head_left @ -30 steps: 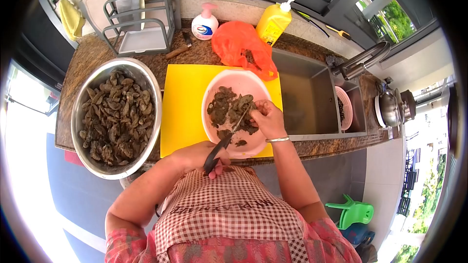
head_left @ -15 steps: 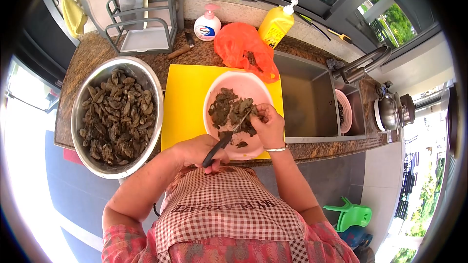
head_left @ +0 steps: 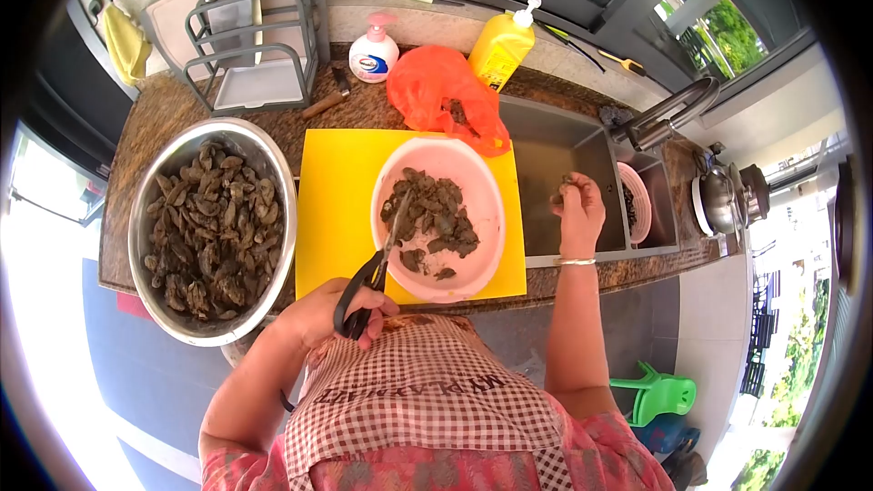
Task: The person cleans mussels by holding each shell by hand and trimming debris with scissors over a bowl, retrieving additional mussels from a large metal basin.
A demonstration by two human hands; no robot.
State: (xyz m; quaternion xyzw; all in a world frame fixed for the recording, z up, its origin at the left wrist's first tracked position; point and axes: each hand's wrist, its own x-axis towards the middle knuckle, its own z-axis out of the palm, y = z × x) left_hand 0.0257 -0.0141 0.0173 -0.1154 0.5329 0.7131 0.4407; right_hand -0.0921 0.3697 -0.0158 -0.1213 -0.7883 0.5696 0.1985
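Black-handled scissors [head_left: 360, 295] are gripped in my left hand [head_left: 338, 311], their metal blades reaching up over the left part of the pink bowl [head_left: 487, 264]. Dark brown shellfish-like pieces [head_left: 436, 211] lie in that bowl, which rests on a yellow cutting board [head_left: 335, 209]. My right hand [head_left: 580, 209], with a bracelet at the wrist, is over the sink [head_left: 546, 155]. Its fingers pinch a small dark piece [head_left: 562, 189]. A large steel bowl [head_left: 289, 218] to the left holds a heap of similar dark pieces [head_left: 214, 227].
Behind the board are a red plastic bag [head_left: 436, 91], a pink-capped soap bottle [head_left: 374, 55] and a yellow pump bottle [head_left: 502, 47]. A rack [head_left: 255, 45] with a cleaver stands back left. The faucet [head_left: 668, 118], pink basket [head_left: 641, 191] and kettle [head_left: 723, 195] are on the right.
My right hand has moved from the pink bowl rightward over the sink, holding a small piece. My left hand and the scissors have shifted left, the blades turning more upright.
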